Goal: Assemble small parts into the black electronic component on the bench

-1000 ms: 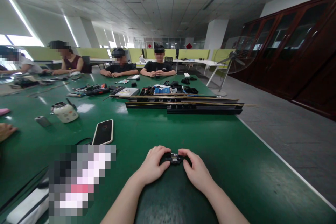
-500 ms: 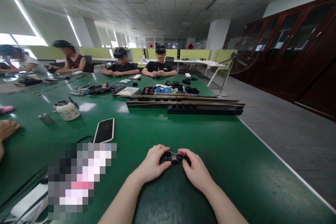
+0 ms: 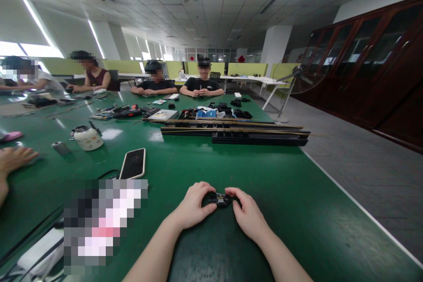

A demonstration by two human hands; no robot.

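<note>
Left hand [image 3: 195, 205], right hand [image 3: 247, 210] bare; forearms [image 3: 154, 251] bare, smooth, tapering; fingers [image 3: 204, 186] slim.

Well to the left of the wearer's left hand [image 3: 194, 206], at the view's edge, another person's hand [image 3: 18, 158] reaches farther into view than one second earlier, its fingers pointing toward the wearer's hands and more of its wrist now visible. The view has turned slightly leftward, so that the phone [image 3: 132, 164] and the cream jar [image 3: 87, 138], both left of the wearer's hands, appear a little farther right; more of the pink object [image 3: 12, 136], beyond the other person's hand, shows.
</note>
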